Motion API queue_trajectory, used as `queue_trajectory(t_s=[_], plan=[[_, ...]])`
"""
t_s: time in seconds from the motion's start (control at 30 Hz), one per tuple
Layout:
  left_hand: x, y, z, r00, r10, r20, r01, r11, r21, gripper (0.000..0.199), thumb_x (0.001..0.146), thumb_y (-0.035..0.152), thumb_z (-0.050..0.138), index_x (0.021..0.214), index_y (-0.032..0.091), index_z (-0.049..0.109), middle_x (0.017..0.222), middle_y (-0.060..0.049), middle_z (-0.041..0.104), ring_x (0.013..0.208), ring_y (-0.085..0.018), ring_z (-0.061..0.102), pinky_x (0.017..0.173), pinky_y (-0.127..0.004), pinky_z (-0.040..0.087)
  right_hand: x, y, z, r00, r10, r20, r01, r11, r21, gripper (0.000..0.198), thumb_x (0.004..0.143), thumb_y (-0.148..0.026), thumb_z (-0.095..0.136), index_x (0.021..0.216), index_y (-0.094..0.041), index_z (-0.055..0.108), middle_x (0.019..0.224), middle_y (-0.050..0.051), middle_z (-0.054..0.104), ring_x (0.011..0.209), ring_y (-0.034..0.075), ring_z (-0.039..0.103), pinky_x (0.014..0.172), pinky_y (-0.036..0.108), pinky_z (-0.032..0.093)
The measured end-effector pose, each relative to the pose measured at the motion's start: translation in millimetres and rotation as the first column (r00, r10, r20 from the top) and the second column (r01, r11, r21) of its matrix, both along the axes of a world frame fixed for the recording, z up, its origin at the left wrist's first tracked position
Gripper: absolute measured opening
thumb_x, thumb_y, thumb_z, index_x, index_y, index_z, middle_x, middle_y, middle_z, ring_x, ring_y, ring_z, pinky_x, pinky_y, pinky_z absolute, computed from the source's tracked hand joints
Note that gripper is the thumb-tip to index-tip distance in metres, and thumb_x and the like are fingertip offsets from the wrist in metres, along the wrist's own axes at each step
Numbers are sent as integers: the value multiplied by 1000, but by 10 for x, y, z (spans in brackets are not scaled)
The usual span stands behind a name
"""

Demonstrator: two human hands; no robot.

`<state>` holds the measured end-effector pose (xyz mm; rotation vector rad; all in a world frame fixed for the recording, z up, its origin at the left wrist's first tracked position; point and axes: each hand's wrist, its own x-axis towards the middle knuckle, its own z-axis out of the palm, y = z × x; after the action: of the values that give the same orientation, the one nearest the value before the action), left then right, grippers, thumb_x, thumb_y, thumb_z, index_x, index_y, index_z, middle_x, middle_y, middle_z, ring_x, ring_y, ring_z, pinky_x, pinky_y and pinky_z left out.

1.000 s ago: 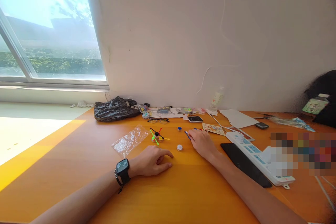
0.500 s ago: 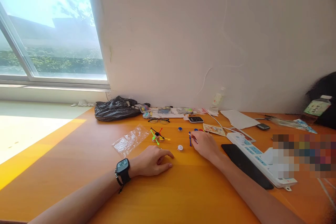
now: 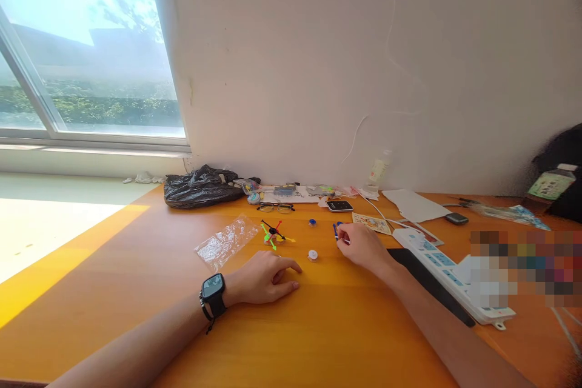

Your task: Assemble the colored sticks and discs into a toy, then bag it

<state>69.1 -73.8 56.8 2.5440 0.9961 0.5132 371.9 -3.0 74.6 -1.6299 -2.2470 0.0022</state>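
1. Blue stick (image 3: 335,231): pinched at the fingertips of the right hand (image 3: 361,245), just above the orange table (image 3: 318,327); its long axis stands roughly upright, slightly tilted.
2. Left hand (image 3: 264,277): palm down on the table, fingers loosely curled, holding nothing.
3. White round piece (image 3: 312,254): between the two hands, nearer the right fingers.
4. Stick-and-hub model (image 3: 273,233): beyond the left hand, left of the blue stick, apart from both hands.
5. Clear plastic bag (image 3: 226,242): farther left.
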Motion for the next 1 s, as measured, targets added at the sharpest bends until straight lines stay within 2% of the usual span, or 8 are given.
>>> queue_trajectory(t_s=[0.07,0.13,0.23,0.33,0.47,0.63,0.83,1.0], plan=[[-1,-2,2,1000,-1,2,1,1000,5,31,100,45,57,119,25,71,82,-3,74,74,-18,68,69,-25,48,13,10,22,999,-16,-44,18,999,44,9,82,-16,61,75,-20,66,73,4,71,69,19,61,64,30,35],[0,-5,8,1000,1,0,-1,1000,2,31,100,46,57,119,25,71,82,-3,74,74,-17,68,70,-25,48,16,25,42,987,13,-161,5,994,110,10,85,-20,60,78,-20,67,77,6,72,73,21,64,67,30,41],[5,-11,21,1000,1,-5,-1,1000,-7,31,100,46,57,118,25,71,82,-3,74,75,-18,69,71,-25,49,-4,51,57,905,108,-411,-58,989,132,16,89,-29,57,86,-19,69,88,8,75,79,22,68,73,32,48],[8,-16,29,1000,5,-8,-5,1000,-15,31,100,46,57,118,25,71,82,-3,74,74,-17,69,70,-25,48,-59,58,40,784,115,-610,-157,987,-16,21,86,-36,61,90,-18,72,90,9,75,79,22,68,73,33,52],[8,-17,26,1000,6,-10,-6,1000,-19,31,100,45,57,119,24,71,82,-3,75,73,-17,68,69,-25,48,-188,-1,-49,673,20,-739,-307,917,-255,25,81,-39,66,93,-18,72,82,5,71,70,17,62,65,29,49],[12,-16,27,1000,9,-14,-9,1000,-7,30,100,44,58,119,24,71,81,-3,74,70,-16,66,67,-24,47,-352,-104,-196,679,-61,-732,-334,862,-382,22,80,-36,64,91,-19,72,82,3,71,67,15,57,59,25,41],[19,-19,43,999,13,-35,-14,1000,-13,27,99,41,59,117,25,71,80,-2,74,70,-16,65,66,-24,45,-371,-104,-275,785,-27,-619,-263,890,-373,21,83,-35,64,92,-20,77,85,4,75,72,18,62,60,25,43],[18,-19,47,999,12,-31,-13,1000,-15,28,98,41,59,117,24,71,80,-2,74,69,-16,65,65,-24,45,-345,-65,-318,765,-9,-644,-316,866,-388,21,81,-35,68,91,-19,78,86,4,76,75,18,63,64,26,44]])
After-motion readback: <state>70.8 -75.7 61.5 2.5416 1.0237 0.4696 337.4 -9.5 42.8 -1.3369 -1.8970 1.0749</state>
